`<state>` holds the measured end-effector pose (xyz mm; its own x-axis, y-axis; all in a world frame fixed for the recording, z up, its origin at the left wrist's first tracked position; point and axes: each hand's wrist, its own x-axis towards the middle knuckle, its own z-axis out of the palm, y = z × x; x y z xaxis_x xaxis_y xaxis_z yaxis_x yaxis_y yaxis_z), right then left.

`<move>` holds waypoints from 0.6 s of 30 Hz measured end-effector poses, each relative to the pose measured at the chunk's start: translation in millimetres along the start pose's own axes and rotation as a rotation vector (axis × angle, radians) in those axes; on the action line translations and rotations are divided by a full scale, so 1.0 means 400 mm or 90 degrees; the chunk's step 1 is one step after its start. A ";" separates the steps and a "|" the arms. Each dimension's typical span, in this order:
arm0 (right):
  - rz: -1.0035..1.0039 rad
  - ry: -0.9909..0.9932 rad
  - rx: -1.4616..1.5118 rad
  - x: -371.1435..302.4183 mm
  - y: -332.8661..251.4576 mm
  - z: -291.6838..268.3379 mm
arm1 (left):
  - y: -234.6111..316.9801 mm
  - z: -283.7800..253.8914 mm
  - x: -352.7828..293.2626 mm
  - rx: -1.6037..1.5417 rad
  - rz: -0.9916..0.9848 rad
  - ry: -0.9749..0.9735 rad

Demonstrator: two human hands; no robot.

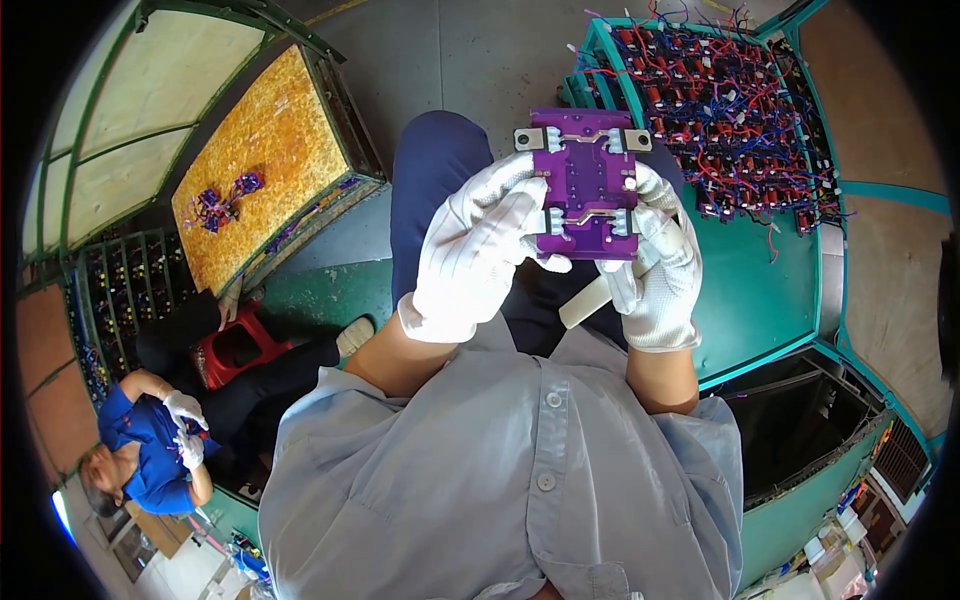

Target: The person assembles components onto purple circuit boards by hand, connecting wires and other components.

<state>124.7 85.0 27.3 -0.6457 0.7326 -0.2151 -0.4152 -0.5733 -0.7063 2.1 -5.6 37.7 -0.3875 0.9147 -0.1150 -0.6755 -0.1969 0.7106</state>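
A purple circuit board [588,185] is held up over my lap, its face with metal strips turned toward me. Silver metal tabs with holes stick out at its two far corners, and blobs of white material sit around the strips' ends. My left hand [475,245], in a white glove, grips the board's left edge. My right hand [658,262], gloved likewise, grips its right edge, thumb along the side. Below the right fingers a pale, off-white bar-shaped piece [586,302] shows; whether the hand touches it I cannot tell.
On the right, a green table [760,300] bears rows of boards [715,120] with red and blue wires. A worn yellow-brown tabletop [265,150] at left carries a few wired boards [225,205]. Lower left, a co-worker [155,440] in blue sits near a red stool [240,345].
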 end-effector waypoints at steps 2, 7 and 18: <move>0.001 -0.003 0.002 0.005 0.003 -0.009 | -0.010 -0.001 0.001 -0.027 0.011 0.009; 0.014 0.007 0.047 0.003 0.004 -0.005 | -0.027 -0.024 0.004 0.028 0.026 0.035; -0.064 -0.006 0.148 0.002 0.039 -0.041 | -0.041 -0.039 -0.001 -0.075 -0.039 0.082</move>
<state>128.3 82.7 4.9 -0.5995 0.7874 -0.1438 -0.6137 -0.5675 -0.5489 3.6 -8.3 15.3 -0.4154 0.8751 -0.2481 -0.7659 -0.1894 0.6145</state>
